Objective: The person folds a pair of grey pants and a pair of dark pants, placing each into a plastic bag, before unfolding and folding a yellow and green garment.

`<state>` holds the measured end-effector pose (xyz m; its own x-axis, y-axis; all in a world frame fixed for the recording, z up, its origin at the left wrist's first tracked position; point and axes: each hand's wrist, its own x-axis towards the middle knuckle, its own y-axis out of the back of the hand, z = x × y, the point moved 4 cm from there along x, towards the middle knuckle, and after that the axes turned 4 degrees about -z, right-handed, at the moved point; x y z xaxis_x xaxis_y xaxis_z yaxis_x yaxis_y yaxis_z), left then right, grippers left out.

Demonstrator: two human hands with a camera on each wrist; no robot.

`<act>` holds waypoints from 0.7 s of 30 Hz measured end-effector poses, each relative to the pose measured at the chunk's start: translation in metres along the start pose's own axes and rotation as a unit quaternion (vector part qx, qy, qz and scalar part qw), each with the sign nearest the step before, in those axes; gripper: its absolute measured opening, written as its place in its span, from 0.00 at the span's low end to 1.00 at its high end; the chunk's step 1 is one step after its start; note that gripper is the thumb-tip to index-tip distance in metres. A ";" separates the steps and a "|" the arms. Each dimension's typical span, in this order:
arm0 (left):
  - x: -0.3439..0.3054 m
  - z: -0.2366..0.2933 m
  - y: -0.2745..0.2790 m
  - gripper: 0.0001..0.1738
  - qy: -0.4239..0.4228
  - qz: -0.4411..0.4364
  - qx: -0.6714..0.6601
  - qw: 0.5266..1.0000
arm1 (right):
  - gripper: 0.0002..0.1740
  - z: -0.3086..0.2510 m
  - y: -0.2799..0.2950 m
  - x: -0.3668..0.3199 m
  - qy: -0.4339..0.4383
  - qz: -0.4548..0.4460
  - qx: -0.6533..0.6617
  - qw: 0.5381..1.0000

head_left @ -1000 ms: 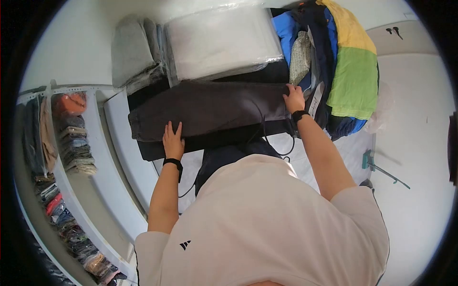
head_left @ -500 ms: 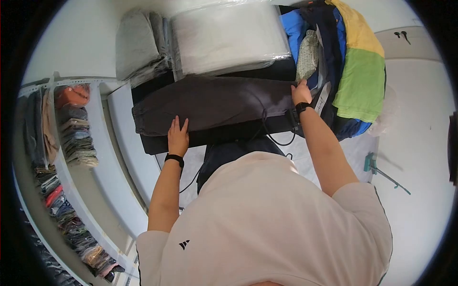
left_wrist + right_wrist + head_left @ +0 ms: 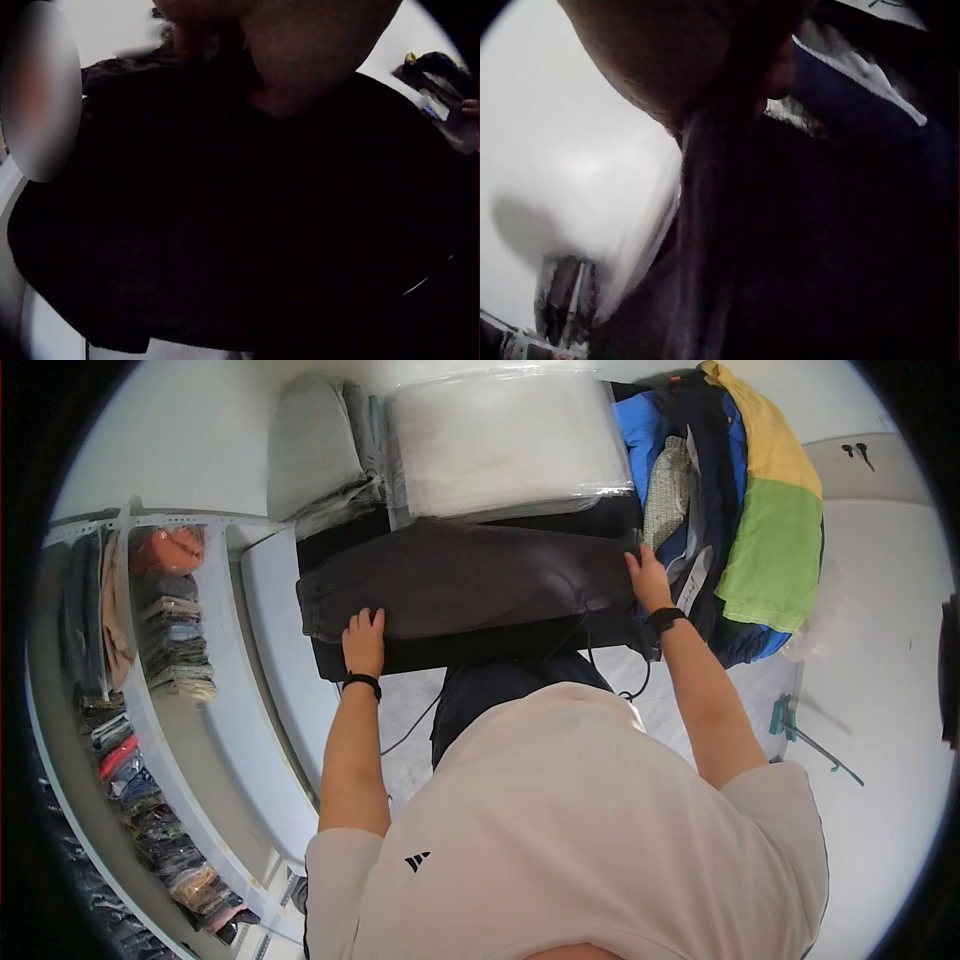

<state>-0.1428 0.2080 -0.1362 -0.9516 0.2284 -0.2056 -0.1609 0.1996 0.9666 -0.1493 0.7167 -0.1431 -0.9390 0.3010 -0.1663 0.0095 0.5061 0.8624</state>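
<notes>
Hands [image 3: 363, 647] touch dark garment [image 3: 470, 575], right one [image 3: 651, 580] apparently pinching.

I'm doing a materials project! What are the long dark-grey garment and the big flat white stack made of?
The long dark-grey garment looks like matte cloth, perhaps cotton: it creases and barely shines. The big flat white stack seems covered in glossy, clear plastic film: its edges crinkle and glint.

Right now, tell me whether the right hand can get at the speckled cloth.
Probably yes: the right hand is beside the speckled cloth, nothing visibly between them, though it would likely have to release the dark garment first.
</notes>
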 end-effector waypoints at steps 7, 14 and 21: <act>-0.008 0.011 0.020 0.20 -0.112 -0.026 -0.108 0.987 | 0.20 0.015 0.058 0.001 0.010 0.031 0.039 0.999; -0.024 0.028 0.029 0.27 -0.071 -0.078 -0.187 0.977 | 0.26 0.045 0.022 -0.003 -0.075 -0.071 -0.137 0.985; 0.011 0.013 0.036 0.21 -0.062 -0.021 -0.289 0.955 | 0.20 -0.067 -0.003 0.016 0.185 -0.021 -0.091 0.978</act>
<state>-0.1559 0.2304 -0.1055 -0.9087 0.3501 -0.2273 -0.3497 -0.3410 0.8726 -0.1877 0.6664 -0.1161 -0.9978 -0.0475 -0.0471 -0.0607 0.3493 0.9350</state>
